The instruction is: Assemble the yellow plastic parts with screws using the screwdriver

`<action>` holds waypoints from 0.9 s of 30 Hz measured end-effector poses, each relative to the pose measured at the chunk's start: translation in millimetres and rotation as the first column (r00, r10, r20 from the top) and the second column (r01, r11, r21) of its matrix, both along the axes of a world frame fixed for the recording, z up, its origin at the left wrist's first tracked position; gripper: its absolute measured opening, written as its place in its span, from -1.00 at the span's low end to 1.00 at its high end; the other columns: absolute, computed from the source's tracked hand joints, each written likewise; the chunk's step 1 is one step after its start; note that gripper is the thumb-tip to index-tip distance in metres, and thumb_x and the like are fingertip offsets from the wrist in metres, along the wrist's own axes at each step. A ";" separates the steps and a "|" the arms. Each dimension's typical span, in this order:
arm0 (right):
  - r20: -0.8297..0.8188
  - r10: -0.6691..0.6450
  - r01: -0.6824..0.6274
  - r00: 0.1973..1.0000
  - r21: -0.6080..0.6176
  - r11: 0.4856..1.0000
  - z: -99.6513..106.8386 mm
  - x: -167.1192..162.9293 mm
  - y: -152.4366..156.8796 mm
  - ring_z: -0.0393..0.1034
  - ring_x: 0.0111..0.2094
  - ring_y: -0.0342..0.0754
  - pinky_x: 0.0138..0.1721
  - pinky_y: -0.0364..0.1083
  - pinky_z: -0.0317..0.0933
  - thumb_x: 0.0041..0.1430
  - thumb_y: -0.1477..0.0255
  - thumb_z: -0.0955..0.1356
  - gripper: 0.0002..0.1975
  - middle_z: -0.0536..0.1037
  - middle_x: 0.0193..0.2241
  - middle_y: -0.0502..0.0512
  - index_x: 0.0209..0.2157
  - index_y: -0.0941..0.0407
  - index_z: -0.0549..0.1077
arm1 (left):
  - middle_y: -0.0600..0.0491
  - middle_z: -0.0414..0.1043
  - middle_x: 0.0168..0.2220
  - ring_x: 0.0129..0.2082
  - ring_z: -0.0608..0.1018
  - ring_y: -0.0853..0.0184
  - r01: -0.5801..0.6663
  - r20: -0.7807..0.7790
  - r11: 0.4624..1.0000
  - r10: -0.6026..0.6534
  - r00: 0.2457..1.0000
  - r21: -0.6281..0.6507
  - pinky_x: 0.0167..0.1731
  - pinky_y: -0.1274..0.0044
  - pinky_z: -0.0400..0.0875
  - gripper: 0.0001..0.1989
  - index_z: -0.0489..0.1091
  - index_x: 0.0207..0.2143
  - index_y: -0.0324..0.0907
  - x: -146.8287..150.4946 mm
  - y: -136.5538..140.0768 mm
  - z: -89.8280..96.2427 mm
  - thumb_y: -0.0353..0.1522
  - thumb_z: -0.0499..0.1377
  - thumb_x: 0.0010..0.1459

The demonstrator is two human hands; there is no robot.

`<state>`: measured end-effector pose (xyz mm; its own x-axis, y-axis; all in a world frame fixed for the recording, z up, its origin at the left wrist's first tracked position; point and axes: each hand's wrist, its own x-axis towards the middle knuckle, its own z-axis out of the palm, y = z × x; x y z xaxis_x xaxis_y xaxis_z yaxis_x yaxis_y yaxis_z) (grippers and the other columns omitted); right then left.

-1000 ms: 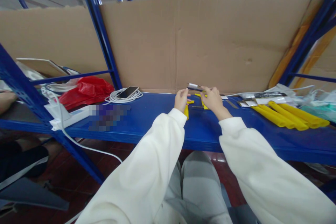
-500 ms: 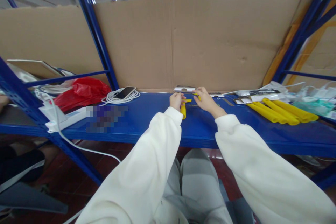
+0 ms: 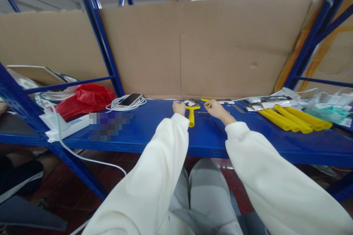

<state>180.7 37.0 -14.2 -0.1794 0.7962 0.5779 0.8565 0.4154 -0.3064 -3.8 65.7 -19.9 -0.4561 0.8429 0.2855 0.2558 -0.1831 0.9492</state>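
A yellow T-shaped scraper handle (image 3: pixel 191 118) lies on the blue shelf, its hollow grip end towards me. Just left of its crossbar is my left hand (image 3: pixel 179 108), fingers curled; whatever they hold, if anything, is hidden. A small white-and-dark piece (image 3: pixel 191 102) lies close beyond the crossbar. My right hand (image 3: pixel 217 110) is to the right, its fingers pinching a slim yellow piece (image 3: pixel 204 100) that sticks out to the left. Beneath that hand a thin dark rod (image 3: pixel 203 112) rests on the shelf, partly covered.
Several yellow tubular handles (image 3: pixel 293 119) lie at the right beside packaged items (image 3: pixel 273 101). A flat metal strip (image 3: pixel 238 109) lies nearer. To the left are a phone (image 3: pixel 131 99) on coiled white cable (image 3: pixel 117 105), a red bag (image 3: pixel 88 99) and a power strip (image 3: pixel 73 126). Cardboard (image 3: pixel 215 47) walls the back.
My left hand has moved a little left, off the scraper handle, whose crossbar now shows fully. My right hand still pinches the yellow piece, which now points more to the left.
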 end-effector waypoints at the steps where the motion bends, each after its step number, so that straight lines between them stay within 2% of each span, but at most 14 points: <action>1: 0.005 0.002 -0.002 1.000 -0.025 1.000 0.7 -1.6 -1.5 0.52 -0.15 0.00 -0.03 -0.07 0.33 0.14 0.59 0.31 -0.78 0.63 -0.23 0.20 -0.30 0.16 0.61 | -0.16 0.53 -0.11 -0.02 0.55 0.20 0.001 -0.051 1.000 -0.002 0.999 -0.020 -0.04 0.45 0.40 -0.76 0.46 -0.16 -0.25 0.0 0.6 -0.7 -0.49 0.16 0.07; 3: 0.015 0.009 -0.008 1.000 -0.061 0.998 2.5 -4.6 -4.2 0.53 -0.13 0.01 -0.02 -0.07 0.33 0.15 0.59 0.31 -0.77 0.64 -0.20 0.21 -0.28 0.16 0.62 | -0.20 0.51 -0.01 0.06 0.52 0.18 0.039 -0.243 0.994 -0.064 0.968 -0.105 0.04 0.47 0.35 -0.71 0.47 -0.11 -0.26 1.4 -0.5 -1.0 -0.45 0.22 0.07; 5: 0.026 0.018 -0.016 1.000 -0.079 0.997 4.3 -6.7 -6.3 0.53 -0.11 0.01 -0.01 -0.08 0.33 0.16 0.59 0.30 -0.76 0.65 -0.19 0.20 -0.28 0.16 0.62 | -0.17 0.50 0.04 0.08 0.50 0.16 0.087 -0.429 0.980 -0.158 0.889 -0.181 0.07 0.45 0.34 -0.67 0.49 -0.07 -0.21 3.5 -3.5 0.7 -0.39 0.25 0.07; 7: 0.031 0.017 -0.015 0.999 -0.085 0.996 5.7 -8.0 -7.8 0.54 -0.10 0.02 0.00 -0.07 0.33 0.17 0.59 0.29 -0.75 0.65 -0.18 0.21 -0.27 0.16 0.62 | -0.08 0.48 0.08 0.11 0.48 0.14 0.098 -0.558 0.976 -0.192 0.807 -0.193 0.09 0.40 0.34 -0.64 0.51 -0.02 -0.07 5.5 -7.3 4.2 -0.34 0.26 0.08; 10: 0.029 0.008 -0.005 1.000 -0.095 0.995 6.7 -9.0 -9.1 0.53 -0.08 0.02 0.02 -0.07 0.32 0.18 0.59 0.29 -0.74 0.65 -0.16 0.22 -0.25 0.17 0.62 | 0.08 0.46 0.13 0.15 0.45 0.06 0.142 -0.666 0.965 -0.254 0.701 -0.219 0.14 0.23 0.29 -0.64 0.52 0.01 0.15 7.4 -12.4 12.0 -0.28 0.19 0.15; 12: 0.026 0.010 -0.007 1.000 -0.103 0.995 6.5 -9.3 -9.2 0.53 -0.08 0.01 0.02 -0.08 0.32 0.18 0.60 0.29 -0.74 0.65 -0.16 0.22 -0.25 0.18 0.62 | 0.14 0.45 0.16 0.17 0.43 0.02 0.160 -0.696 0.948 -0.312 0.647 -0.276 0.17 0.16 0.24 -0.64 0.52 0.02 0.20 8.4 -14.8 17.4 -0.25 0.16 0.18; 14: 0.023 0.019 -0.016 1.000 -0.103 0.995 5.9 -9.4 -8.9 0.53 -0.08 0.01 0.03 -0.08 0.31 0.17 0.60 0.29 -0.75 0.65 -0.16 0.21 -0.25 0.17 0.62 | 0.13 0.47 0.14 0.16 0.44 0.02 0.155 -0.712 0.934 -0.348 0.610 -0.323 0.17 0.17 0.23 -0.61 0.50 0.05 0.20 9.7 -16.3 21.4 -0.25 0.19 0.15; 17: 0.011 0.036 -0.034 0.999 -0.088 0.996 4.8 -9.0 -7.9 0.54 -0.09 0.01 0.03 -0.05 0.32 0.16 0.60 0.30 -0.75 0.65 -0.17 0.20 -0.26 0.15 0.62 | 0.08 0.50 0.10 0.13 0.47 0.03 0.150 -0.723 0.941 -0.329 0.608 -0.302 0.14 0.20 0.25 -0.60 0.51 0.03 0.16 12.0 -16.3 23.1 -0.23 0.25 0.09; 20: -0.006 0.046 -0.047 0.999 -0.079 0.996 3.9 -8.2 -6.5 0.54 -0.09 0.03 0.02 -0.03 0.33 0.15 0.60 0.30 -0.75 0.65 -0.18 0.21 -0.28 0.16 0.62 | 0.00 0.54 0.04 0.09 0.50 0.01 0.154 -0.713 0.956 -0.289 0.638 -0.250 0.09 0.19 0.26 -0.68 0.55 -0.07 0.08 14.4 -12.6 20.2 -0.24 0.27 0.08; 27: -0.016 0.063 -0.064 0.998 -0.059 0.996 3.0 -6.9 -4.5 0.54 -0.12 0.02 -0.01 -0.02 0.34 0.13 0.61 0.31 -0.75 0.65 -0.20 0.19 -0.27 0.15 0.63 | -0.07 0.56 -0.04 0.06 0.51 0.07 0.129 -0.685 0.973 -0.227 0.693 -0.191 0.06 0.25 0.25 -0.70 0.53 -0.12 -0.03 14.8 2.5 11.1 -0.44 0.25 0.05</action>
